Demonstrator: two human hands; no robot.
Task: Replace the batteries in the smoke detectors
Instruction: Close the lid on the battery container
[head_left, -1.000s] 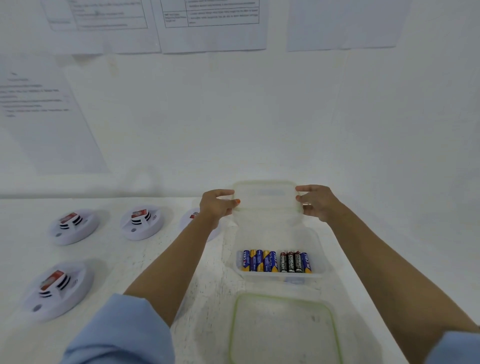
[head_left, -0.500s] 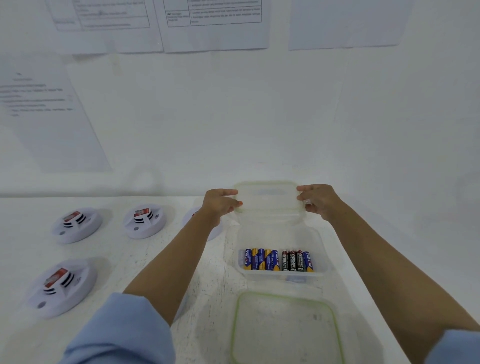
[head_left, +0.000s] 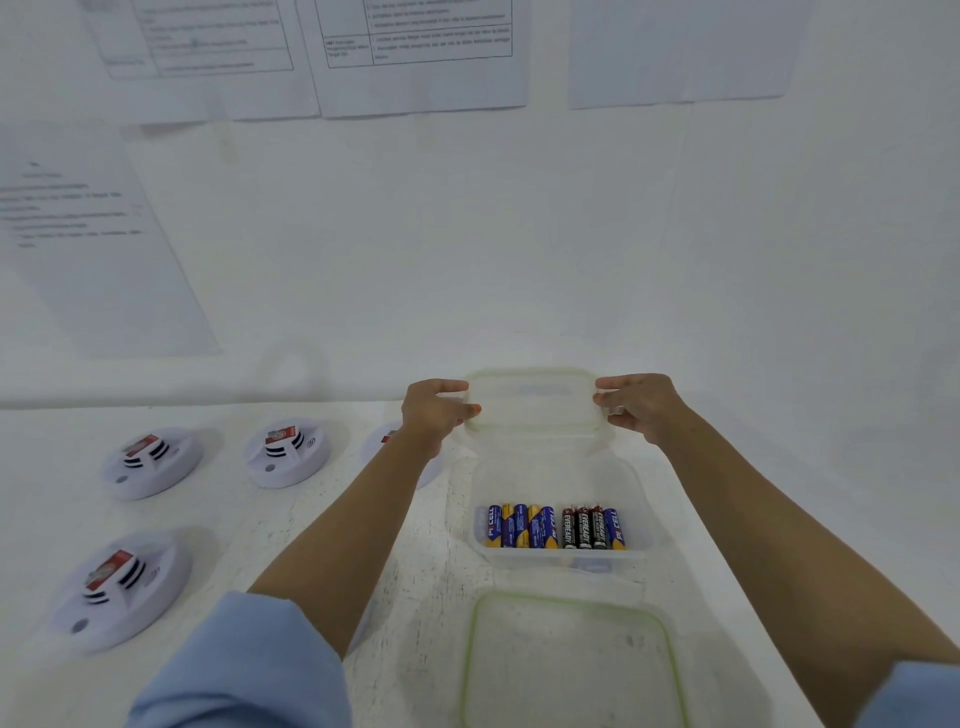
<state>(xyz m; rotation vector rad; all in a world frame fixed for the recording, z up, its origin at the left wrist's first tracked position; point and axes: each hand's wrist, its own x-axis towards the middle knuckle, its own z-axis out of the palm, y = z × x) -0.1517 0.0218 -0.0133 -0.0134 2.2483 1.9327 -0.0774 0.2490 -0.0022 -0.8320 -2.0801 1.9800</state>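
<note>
Batteries lay in row inside open clear tub, centre-right; smoke detectors sat left. Left hand and right hand each pinched one end of far lid, just beyond tub. Advice: lift both ends evenly, keep lid level.

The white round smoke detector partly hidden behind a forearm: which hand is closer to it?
Left. The left hand grips the clear lidded plastic box at its left end, just right of that white round smoke detector; the right hand grips its opposite end.
</note>
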